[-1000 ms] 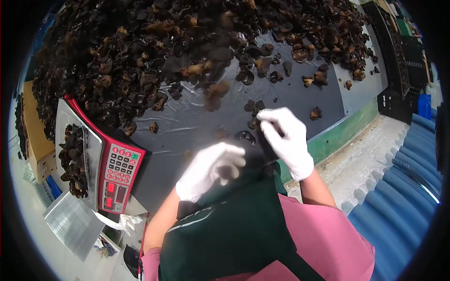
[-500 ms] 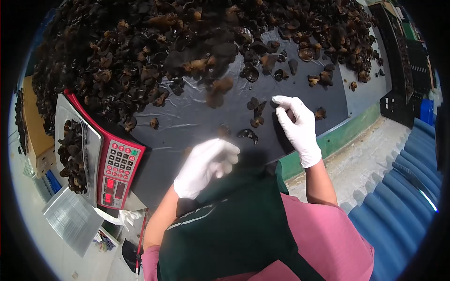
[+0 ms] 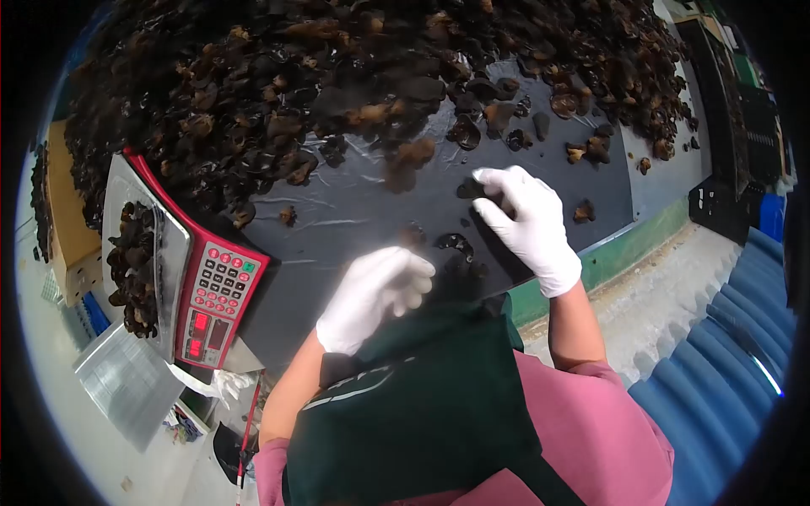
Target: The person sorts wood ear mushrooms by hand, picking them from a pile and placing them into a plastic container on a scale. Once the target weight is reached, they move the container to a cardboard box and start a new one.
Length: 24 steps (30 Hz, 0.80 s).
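Note:
My left hand (image 3: 375,297), in a white glove, hovers low over the dark sheet with its fingers loosely curled and apart; I see nothing in it. My right hand (image 3: 533,228), gloved the same way, has thumb and forefinger closed around a dark wood ear mushroom (image 3: 468,188). Between the hands lies a curled, glossy wood ear (image 3: 456,244), with several darker pieces (image 3: 469,270) just below it in shadow. A brownish piece (image 3: 412,234) sits blurred beyond my left fingertips.
A large heap of wood ears (image 3: 253,101) covers the far side of the table. At left stands a red digital scale (image 3: 221,282), its tray loaded with wood ears (image 3: 133,270). Blue corrugated sheeting (image 3: 717,379) is at right, beyond the green table edge (image 3: 624,244).
My right hand has moved slightly left with a dark piece at its fingertips. The small cluster beside it has left its place, and dark pieces now lie nearer my apron. My left hand barely moved.

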Available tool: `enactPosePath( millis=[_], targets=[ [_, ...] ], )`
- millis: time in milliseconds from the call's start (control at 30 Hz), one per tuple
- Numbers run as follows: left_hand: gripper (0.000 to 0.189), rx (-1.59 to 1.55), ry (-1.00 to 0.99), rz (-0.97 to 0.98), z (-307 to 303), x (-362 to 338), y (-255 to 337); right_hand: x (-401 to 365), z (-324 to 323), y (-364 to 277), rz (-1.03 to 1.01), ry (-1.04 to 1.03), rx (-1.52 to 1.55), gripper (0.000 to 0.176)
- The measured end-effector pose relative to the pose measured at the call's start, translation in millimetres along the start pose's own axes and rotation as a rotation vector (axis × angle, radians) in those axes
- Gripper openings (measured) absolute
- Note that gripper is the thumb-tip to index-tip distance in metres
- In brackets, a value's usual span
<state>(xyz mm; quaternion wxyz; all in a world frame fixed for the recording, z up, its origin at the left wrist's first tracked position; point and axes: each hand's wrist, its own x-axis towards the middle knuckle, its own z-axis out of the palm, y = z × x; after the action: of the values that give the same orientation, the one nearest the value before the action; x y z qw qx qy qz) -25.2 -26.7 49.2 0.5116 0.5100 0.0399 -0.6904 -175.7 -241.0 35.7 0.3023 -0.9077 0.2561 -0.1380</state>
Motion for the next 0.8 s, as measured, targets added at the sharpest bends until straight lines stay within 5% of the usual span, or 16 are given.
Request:
enactPosePath(
  millis=[67, 167, 300, 467, 567, 733, 800],
  targets=[
    [0.034, 0.009, -0.006, 0.01, 1, -3, 3, 9, 16, 1, -0.119, 0.024, -0.221, 0.014],
    [0.044, -0.038, -0.012, 0.054, -4, -4, 1, 13, 19, -5, -0.028, -0.021, 0.046, 0.015],
    [0.058, -0.184, 0.039, 0.046, 8, -8, 9, 18, -3, -45, -0.046, -0.455, 0.497, 0.032],
    [0.048, -0.154, -0.023, 0.023, -4, -9, 6, 52, 42, -19, -0.189, -0.02, -0.188, 0.017],
    [0.041, -0.146, 0.001, 0.034, -4, -13, 12, 44, 44, -20, -0.177, 0.068, 0.026, 0.014],
    [0.041, -0.119, 0.074, 0.089, -14, -14, 6, 20, 14, -23, 0.078, -0.222, 0.304, 0.019],
    [0.04, -0.158, 0.122, 0.111, -17, -14, 7, 20, -11, -26, 0.029, -0.531, 0.35, 0.017]
  ],
)
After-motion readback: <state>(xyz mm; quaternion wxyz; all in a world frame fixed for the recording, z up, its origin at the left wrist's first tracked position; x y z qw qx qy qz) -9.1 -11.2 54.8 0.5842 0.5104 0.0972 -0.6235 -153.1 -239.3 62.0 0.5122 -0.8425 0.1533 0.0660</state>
